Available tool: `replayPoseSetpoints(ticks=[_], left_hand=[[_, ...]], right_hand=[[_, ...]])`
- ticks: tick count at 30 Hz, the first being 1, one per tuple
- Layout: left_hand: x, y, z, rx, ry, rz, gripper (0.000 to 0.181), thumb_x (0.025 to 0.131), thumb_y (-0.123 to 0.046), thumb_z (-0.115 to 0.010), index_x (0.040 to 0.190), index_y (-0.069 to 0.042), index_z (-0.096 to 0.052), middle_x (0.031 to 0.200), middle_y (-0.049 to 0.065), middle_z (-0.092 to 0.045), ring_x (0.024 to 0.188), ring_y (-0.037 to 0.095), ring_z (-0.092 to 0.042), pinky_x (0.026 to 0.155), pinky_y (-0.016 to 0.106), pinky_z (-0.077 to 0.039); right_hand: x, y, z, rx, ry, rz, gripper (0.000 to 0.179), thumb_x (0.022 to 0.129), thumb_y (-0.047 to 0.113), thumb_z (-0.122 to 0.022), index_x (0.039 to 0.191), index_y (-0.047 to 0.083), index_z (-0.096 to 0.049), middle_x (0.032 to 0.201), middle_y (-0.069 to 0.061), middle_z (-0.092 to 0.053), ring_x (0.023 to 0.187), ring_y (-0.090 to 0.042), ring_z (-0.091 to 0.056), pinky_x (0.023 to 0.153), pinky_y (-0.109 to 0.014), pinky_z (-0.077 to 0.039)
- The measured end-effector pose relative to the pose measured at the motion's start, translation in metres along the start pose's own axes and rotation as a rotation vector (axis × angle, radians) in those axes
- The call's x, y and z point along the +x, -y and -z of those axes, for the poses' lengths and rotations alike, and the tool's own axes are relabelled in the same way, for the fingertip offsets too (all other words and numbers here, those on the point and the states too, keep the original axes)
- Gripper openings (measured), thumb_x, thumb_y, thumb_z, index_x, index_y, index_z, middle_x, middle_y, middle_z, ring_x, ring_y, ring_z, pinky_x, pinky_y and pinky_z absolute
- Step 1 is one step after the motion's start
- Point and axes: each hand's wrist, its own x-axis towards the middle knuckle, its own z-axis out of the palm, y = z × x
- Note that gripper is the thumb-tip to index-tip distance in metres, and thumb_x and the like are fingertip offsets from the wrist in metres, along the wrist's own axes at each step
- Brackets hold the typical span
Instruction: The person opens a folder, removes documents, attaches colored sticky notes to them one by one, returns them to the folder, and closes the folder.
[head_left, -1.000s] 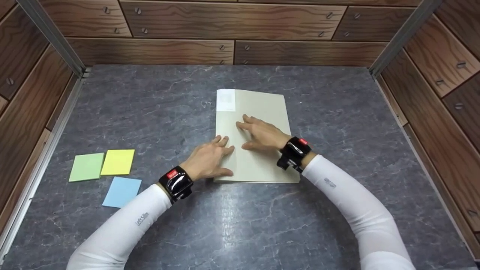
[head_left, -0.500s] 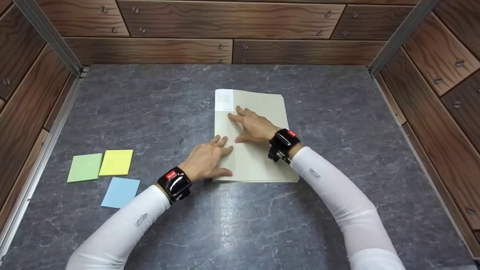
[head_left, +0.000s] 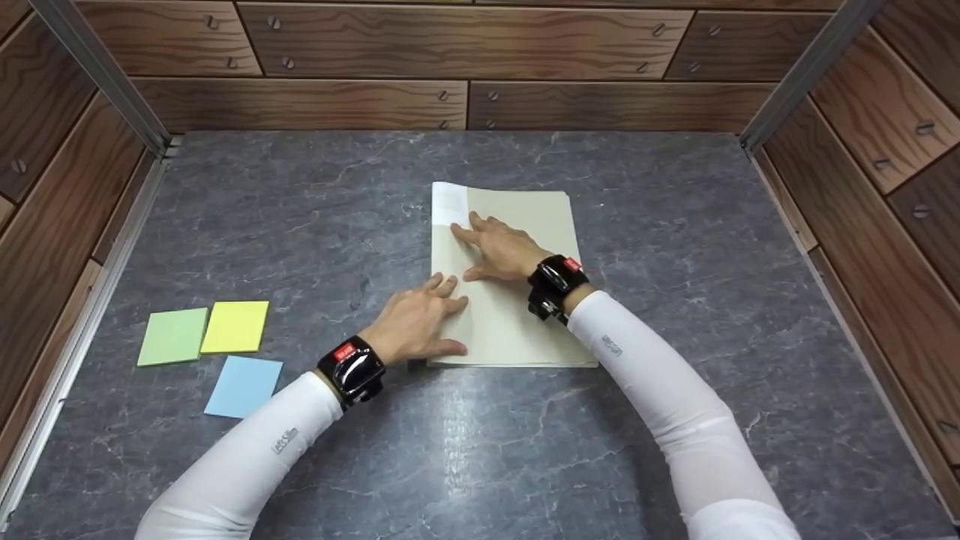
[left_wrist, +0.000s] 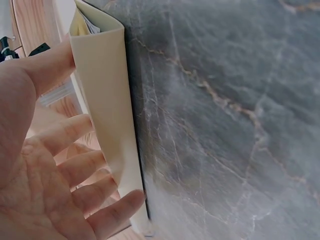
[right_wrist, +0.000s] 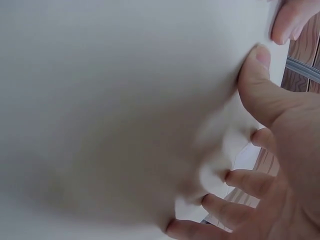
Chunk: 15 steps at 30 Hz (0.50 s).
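A cream folder (head_left: 517, 322) lies closed on the dark marbled table, with a white label (head_left: 448, 202) at its far left corner. In the left wrist view the folder's rounded spine (left_wrist: 102, 90) shows, with some paper edges (left_wrist: 90, 24) inside its end. My left hand (head_left: 411, 321) rests along the near part of the spine side, fingers spread over the edge onto the cover. Farther up, my right hand (head_left: 504, 249) presses its spread fingertips on the cover just below the label. The right wrist view shows that thumb (right_wrist: 255, 75) and fingertips against the cover.
Left of the folder lie three sticky-note pads: green (head_left: 172, 336), yellow (head_left: 235, 327) and blue (head_left: 244, 386), the blue one close to the left sleeve (head_left: 262, 442). Wood-patterned panels (head_left: 465, 41) wall the table (head_left: 675, 225) at the back and sides.
My right hand has slid left and slightly away across the cover, toward the spine and label. My left hand has stayed in place, and the pads have not moved.
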Motion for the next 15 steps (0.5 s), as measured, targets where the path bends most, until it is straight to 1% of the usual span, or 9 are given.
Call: replayPoseSetpoints(ticks=[2,6,10,15], left_hand=[[0.0002,0.0005,-0.0006,0.004,0.002,-0.002,0.079,0.084,-0.057,-0.080,0.144,-0.009,-0.060,0.160,0.023,-0.036,0.148,0.045,-0.034,0.109,0.062,-0.044],[0.0003,0.0014,-0.0010,0.013,-0.006,-0.007,0.079,0.084,-0.058,-0.080,0.143,-0.009,-0.061,0.159,0.023,-0.037,0.148,0.044,-0.035,0.111,0.061,-0.043],[0.0006,0.0016,-0.0019,0.011,-0.013,-0.007,0.078,0.083,-0.058,-0.080,0.142,-0.010,-0.063,0.159,0.023,-0.038,0.147,0.044,-0.036,0.110,0.060,-0.044],[0.0006,0.0018,-0.0033,0.000,-0.008,0.001,0.077,0.084,-0.058,-0.080,0.142,-0.011,-0.063,0.160,0.021,-0.038,0.148,0.043,-0.036,0.110,0.059,-0.045]], right_hand=[[-0.0004,0.0003,-0.0010,0.001,0.004,-0.005,0.093,0.091,0.046,-0.075,0.166,0.025,-0.024,0.171,-0.020,-0.011,0.153,-0.048,-0.018,0.116,-0.072,-0.027],[0.0003,0.0014,-0.0021,-0.008,0.008,-0.020,0.092,0.092,0.047,-0.075,0.166,0.026,-0.024,0.171,-0.019,-0.012,0.154,-0.047,-0.018,0.117,-0.072,-0.027],[0.0018,0.0033,-0.0022,-0.015,0.019,-0.036,0.092,0.092,0.045,-0.076,0.166,0.025,-0.026,0.170,-0.020,-0.014,0.154,-0.048,-0.017,0.118,-0.069,-0.028],[0.0034,0.0060,-0.0012,-0.026,0.040,-0.054,0.091,0.092,0.043,-0.076,0.166,0.026,-0.026,0.170,-0.020,-0.014,0.154,-0.048,-0.016,0.119,-0.067,-0.028]])
